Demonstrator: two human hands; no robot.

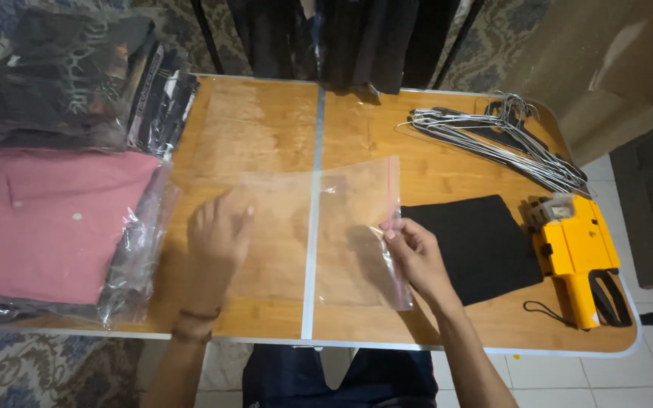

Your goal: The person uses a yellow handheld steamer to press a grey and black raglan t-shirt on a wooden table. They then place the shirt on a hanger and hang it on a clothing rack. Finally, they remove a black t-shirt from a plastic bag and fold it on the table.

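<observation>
A clear plastic zip bag (341, 227) with a red seal strip lies flat across the middle of the wooden folding table (266, 128). My left hand (217, 238) rests flat on the bag's left part, fingers spread. At the bag's right edge, near the red strip, my right hand (413, 253) pinches the plastic. A folded black cloth (478, 245) lies just right of that hand.
A yellow price-label gun (580, 257) sits at the right edge. Wire hangers (500, 140) lie at the back right. Bagged folded clothes, pink (47, 223) and black (69, 75), are stacked at left. Dark garments (357, 38) hang behind the table.
</observation>
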